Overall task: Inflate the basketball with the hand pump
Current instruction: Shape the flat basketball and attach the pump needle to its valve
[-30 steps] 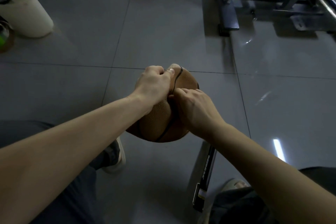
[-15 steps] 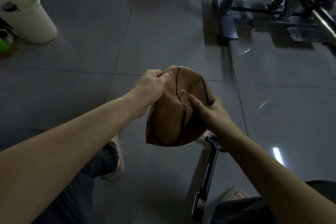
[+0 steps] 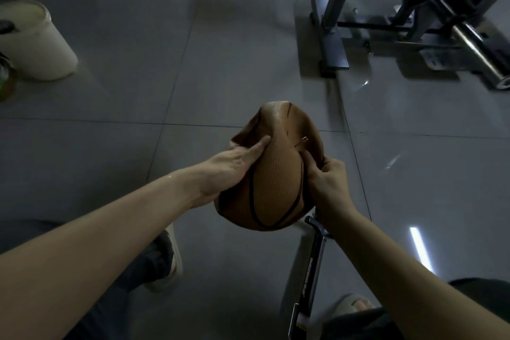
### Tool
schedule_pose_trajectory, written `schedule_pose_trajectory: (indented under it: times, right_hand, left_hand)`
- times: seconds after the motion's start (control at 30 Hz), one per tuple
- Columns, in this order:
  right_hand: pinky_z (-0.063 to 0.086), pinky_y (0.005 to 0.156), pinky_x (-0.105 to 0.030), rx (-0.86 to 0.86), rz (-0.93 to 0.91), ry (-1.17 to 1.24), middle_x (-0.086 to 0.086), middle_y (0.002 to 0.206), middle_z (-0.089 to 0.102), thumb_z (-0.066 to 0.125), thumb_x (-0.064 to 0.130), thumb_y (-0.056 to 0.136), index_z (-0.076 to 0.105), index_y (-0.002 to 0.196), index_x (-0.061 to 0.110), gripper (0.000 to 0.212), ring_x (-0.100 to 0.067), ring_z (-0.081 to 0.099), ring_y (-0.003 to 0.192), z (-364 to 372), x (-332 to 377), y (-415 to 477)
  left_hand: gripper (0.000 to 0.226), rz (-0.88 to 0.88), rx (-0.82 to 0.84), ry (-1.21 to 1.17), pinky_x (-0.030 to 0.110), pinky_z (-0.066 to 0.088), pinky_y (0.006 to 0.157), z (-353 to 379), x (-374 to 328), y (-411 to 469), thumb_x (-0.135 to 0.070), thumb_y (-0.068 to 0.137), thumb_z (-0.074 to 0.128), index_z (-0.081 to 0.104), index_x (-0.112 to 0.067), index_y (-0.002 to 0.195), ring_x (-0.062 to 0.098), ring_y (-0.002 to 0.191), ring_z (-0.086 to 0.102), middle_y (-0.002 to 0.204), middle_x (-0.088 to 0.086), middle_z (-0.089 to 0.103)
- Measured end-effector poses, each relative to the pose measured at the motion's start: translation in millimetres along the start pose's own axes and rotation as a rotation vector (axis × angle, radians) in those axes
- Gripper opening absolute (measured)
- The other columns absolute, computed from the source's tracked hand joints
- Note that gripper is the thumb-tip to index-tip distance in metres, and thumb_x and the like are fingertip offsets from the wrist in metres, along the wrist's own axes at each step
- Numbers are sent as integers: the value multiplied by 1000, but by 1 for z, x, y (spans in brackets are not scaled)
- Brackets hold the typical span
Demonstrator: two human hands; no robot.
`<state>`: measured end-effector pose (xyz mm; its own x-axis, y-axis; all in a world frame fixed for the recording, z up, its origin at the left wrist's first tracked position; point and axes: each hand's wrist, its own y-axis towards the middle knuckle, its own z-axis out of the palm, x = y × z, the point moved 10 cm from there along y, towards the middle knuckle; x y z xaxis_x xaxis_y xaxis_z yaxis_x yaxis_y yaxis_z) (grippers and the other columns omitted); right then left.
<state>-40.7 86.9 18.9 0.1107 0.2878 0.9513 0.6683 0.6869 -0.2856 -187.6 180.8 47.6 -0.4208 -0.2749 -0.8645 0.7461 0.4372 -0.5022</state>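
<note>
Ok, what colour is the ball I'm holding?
The basketball is orange-brown with black seam lines; the head view shows it.

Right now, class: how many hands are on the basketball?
2. The left hand holds the basketball on its left side; the right hand grips its right edge.

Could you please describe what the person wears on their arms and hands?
Both forearms are bare up to the frame edge: no sleeves, watch or bands. The left hand and right hand wear no gloves, and no rings show.
</note>
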Motion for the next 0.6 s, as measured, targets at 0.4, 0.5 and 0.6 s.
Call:
schedule_pose_trajectory:
  times: [0.4, 0.5, 0.6]
  right_hand:
    - [49, 59, -44, 125, -221, -143, -10, 66, 61, 47, 19, 105, 61, 77, 1, 36, -32, 58, 60, 25, 24, -7]
    - [43, 55, -40, 108, -242, -176, -10, 64, 59, 48, 23, 104, 59, 76, -3, 39, -25, 53, 56, 20, 31, 1]
    - [42, 51, -28, 126, -218, -156, -4, 60, 57, 48, 21, 104, 60, 75, 2, 37, -16, 52, 52, 12, 31, 7]
  left_hand:
    - [21, 45, -147, -40, 25, 57, 71, -4, -1, 8, -23, 86, 73, 74, -9, 102, 16, 81, 74, 89, 3, 78]
    - [19, 42, -182, -6, 15, 50, 50, -15, -12, 6, -27, 93, 67, 72, -9, 91, 11, 66, 70, 72, -1, 73]
    - [63, 83, -423, 130, 18, 49, 69, -58, -24, 6, -59, 76, 74, 59, -16, 120, 13, 99, 64, 110, -1, 66]
